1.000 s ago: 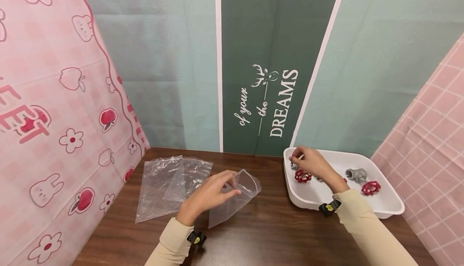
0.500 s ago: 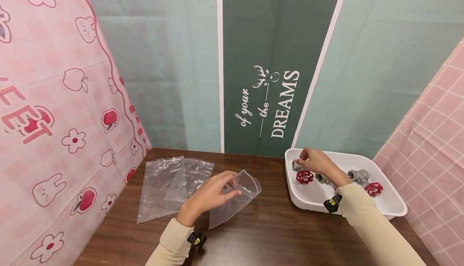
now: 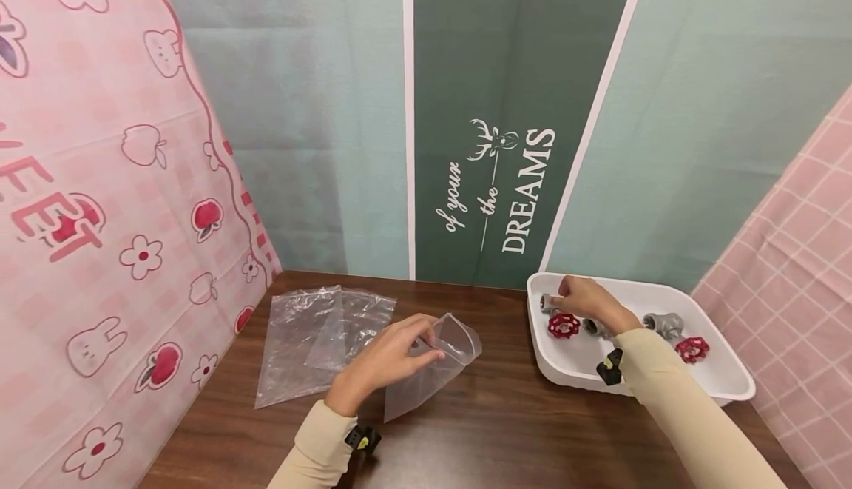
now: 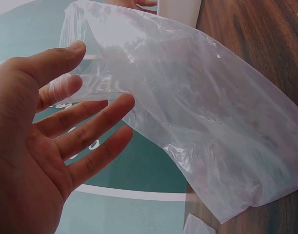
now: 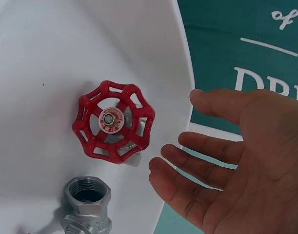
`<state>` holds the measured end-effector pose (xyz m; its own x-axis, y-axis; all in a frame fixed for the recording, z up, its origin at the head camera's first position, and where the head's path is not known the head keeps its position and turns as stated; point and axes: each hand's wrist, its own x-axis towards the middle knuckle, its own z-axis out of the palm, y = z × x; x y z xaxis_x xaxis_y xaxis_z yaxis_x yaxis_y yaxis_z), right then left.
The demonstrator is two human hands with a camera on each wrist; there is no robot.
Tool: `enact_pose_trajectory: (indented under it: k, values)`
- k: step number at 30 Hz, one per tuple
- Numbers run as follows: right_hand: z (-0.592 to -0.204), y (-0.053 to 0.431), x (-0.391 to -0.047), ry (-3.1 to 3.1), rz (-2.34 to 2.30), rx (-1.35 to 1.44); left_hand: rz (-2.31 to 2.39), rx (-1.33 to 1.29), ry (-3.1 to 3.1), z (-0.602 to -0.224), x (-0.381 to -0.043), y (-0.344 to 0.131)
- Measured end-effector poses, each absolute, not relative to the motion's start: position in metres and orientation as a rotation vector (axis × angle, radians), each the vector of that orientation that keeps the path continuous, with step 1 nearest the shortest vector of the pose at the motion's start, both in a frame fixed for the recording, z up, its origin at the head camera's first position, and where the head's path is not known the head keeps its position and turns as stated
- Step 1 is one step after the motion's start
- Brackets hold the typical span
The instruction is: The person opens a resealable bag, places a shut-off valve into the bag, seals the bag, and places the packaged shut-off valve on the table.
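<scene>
Shifted slightly rightward over the white tray (image 3: pixel 566 371) since a second ago, my right grip (image 3: pixel 589 301) is by its leftmost red-wheeled valve (image 3: pixel 564 325), two other valves (image 3: pixel 664 323) alongside. Flat bags (image 3: pixel 293 352) lie beside my left grip (image 3: pixel 391 353), which holds the open bag (image 3: pixel 423 385) near its mouth; my right fingers (image 5: pixel 180 191) spread loosely.

Soft, even indoor light fills the head view, glinting on the flat bags (image 3: pixel 299 341) left of the left hand (image 3: pixel 387 356); wide-angle stretch shows toward the edges. In the hazier left wrist view, pale glare veils the clear bag (image 4: pixel 212 112) beyond the fingertips. Faint shadows edge the red handwheel (image 5: pixel 111 120) beside the right hand (image 5: pixel 266 158), itself rather dim.
</scene>
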<state>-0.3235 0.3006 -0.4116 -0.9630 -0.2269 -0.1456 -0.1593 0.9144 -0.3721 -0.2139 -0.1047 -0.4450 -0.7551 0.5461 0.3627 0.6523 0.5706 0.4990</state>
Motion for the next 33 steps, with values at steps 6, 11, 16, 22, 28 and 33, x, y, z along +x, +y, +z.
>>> enact_pose_trajectory:
  k: [6, 11, 16, 22, 28, 33]
  values:
    - [-0.413, 0.307, -0.328, 2.852, -0.533, -0.224, -0.945, -1.006, -2.641, -0.445, -0.213, -0.106]
    - [-0.418, 0.31, -0.336, 2.813, -0.476, -0.147, -0.94, -0.992, -2.644, -0.446, -0.213, -0.107]
    - [-0.424, 0.311, -0.341, 2.776, -0.479, -0.086, -0.945, -0.991, -2.645, -0.446, -0.214, -0.107]
    - [-0.425, 0.308, -0.341, 2.776, -0.465, -0.064, -0.945, -0.991, -2.655, -0.446, -0.214, -0.108]
    - [-0.428, 0.304, -0.342, 2.787, -0.453, -0.05, -0.934, -0.994, -2.646, -0.447, -0.215, -0.107]
    - [-0.429, 0.3, -0.344, 2.785, -0.399, -0.056, -0.935, -1.004, -2.635, -0.448, -0.217, -0.107]
